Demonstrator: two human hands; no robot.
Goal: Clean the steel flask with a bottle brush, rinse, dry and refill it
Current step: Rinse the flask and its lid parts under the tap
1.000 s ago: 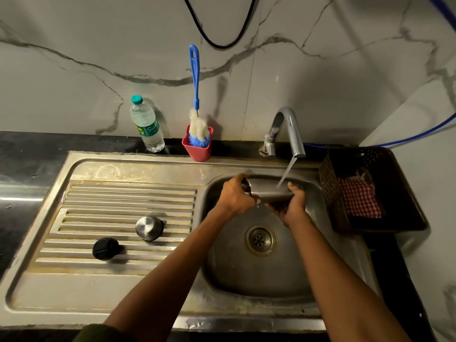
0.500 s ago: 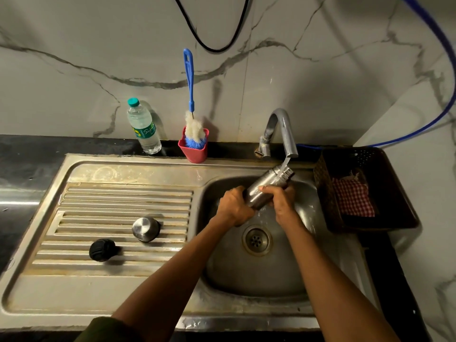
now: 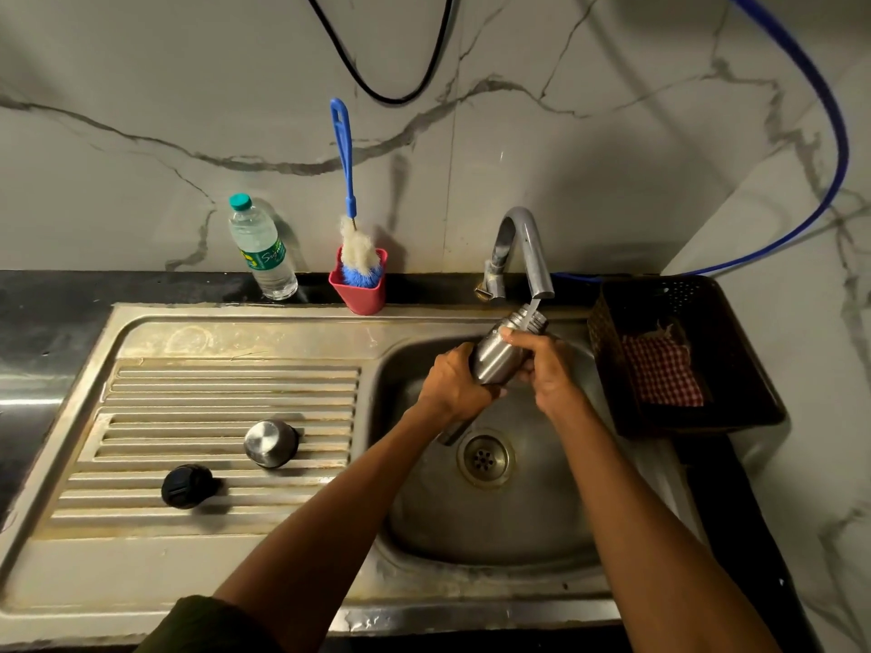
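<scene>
The steel flask [image 3: 499, 355] is tilted over the sink basin [image 3: 518, 520], its open mouth up under the tap [image 3: 528, 247], and water runs onto the mouth. My left hand [image 3: 455, 384] grips its lower body. My right hand [image 3: 546, 365] grips it just below the neck. A blue-handled bottle brush [image 3: 349, 195] stands bristles down in a red cup [image 3: 358, 292] at the back. The steel cap [image 3: 269, 443] and a black stopper [image 3: 186, 486] lie on the ribbed drainboard [image 3: 212, 402].
A plastic water bottle [image 3: 261, 249] stands on the black counter left of the red cup. A dark basket [image 3: 697, 351] holding a red checked cloth [image 3: 662, 374] sits right of the sink. A blue hose [image 3: 834, 148] and a black cable [image 3: 377, 87] hang along the marble wall.
The flask went from lying level under the stream to tilted with its mouth raised to the tap. Both hands shifted with it and kept their grip.
</scene>
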